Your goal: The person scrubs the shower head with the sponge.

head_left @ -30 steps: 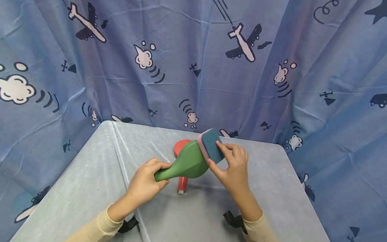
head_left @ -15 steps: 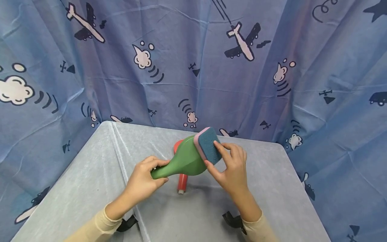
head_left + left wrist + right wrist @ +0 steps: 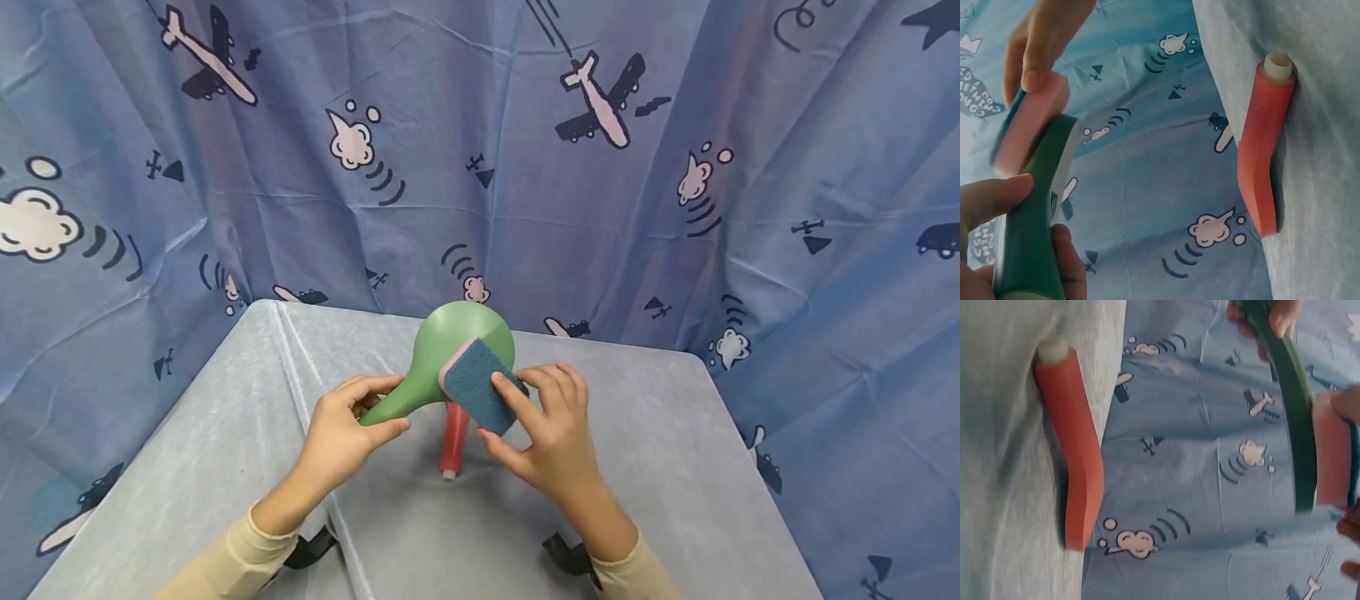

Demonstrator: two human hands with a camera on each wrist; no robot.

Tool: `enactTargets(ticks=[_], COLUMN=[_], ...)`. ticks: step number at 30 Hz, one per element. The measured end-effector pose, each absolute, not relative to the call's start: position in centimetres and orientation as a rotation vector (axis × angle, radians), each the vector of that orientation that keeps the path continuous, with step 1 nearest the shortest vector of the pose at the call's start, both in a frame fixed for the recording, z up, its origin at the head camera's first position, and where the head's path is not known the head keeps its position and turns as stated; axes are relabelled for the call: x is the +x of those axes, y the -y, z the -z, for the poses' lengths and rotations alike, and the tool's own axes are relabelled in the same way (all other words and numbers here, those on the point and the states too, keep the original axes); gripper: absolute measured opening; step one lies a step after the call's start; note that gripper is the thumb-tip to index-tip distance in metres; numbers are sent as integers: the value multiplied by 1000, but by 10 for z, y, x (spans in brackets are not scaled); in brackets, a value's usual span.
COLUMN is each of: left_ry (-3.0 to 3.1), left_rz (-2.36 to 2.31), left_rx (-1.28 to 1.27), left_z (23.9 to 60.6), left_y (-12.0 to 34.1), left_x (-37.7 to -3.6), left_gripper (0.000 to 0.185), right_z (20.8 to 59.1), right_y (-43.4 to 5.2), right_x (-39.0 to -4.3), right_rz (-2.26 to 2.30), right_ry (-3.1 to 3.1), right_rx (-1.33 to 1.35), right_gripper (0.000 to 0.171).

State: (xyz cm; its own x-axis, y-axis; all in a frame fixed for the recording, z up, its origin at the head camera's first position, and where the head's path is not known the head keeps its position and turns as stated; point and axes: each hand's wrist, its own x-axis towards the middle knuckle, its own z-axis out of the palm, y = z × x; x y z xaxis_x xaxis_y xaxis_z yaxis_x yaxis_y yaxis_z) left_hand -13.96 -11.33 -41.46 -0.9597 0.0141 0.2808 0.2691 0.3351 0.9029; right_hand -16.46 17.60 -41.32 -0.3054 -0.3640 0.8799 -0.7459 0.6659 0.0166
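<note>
My left hand (image 3: 336, 433) grips the handle of a green handheld shower head (image 3: 450, 333), held up over the table with its smooth round back towards me. In the left wrist view a pale face shows on the far side of the green head (image 3: 1047, 156). With thumb and fingers, my right hand (image 3: 557, 437) holds a blue-and-pink sponge (image 3: 482, 387), its pink side against the back of the shower head near the neck. A red shower head (image 3: 453, 446) with a white connector end lies on the table behind, its round part hidden by the green one.
A grey cloth covers the table (image 3: 660, 467), with a raised fold running down its left part. Behind and at the sides hangs a blue curtain (image 3: 420, 225) printed with planes and clouds. Black straps (image 3: 311, 548) sit by both wrists.
The green shower head has tipped up and shifted left, so its round back now faces me. The sponge has slid left and down from its outer edge to near the neck.
</note>
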Motion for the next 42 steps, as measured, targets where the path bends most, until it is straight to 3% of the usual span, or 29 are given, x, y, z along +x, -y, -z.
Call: enactTargets(ticks=[6,14,22,30,37,42], left_ry=[2355,2343,2244,2231,2252,2261], left_rz=[1806,1991,2247,2336,2396,2434], left_rx=[-197,-86,-107,-137,-107,-123], left_z=[413,415,420,421,421,422], left_y=[114,113,106,103,102,102], left_x=[-140,-142,-142,-140,-139,-139], left_gripper=[50,50,36,33,28,28], right_z=[412,417,414,421,412,413], right_y=[-186,-163,-172,-155,-165,-160], right_x=[-170,-162,-167,-164,-166,-161], right_rz=[-626,-429,-497,-258,-354,-287], right_ry=[1938,1800,1786,1634,1633,1604], right_rx=[657,894,720,914,712,850], right_gripper=[56,53,51,43,41,42])
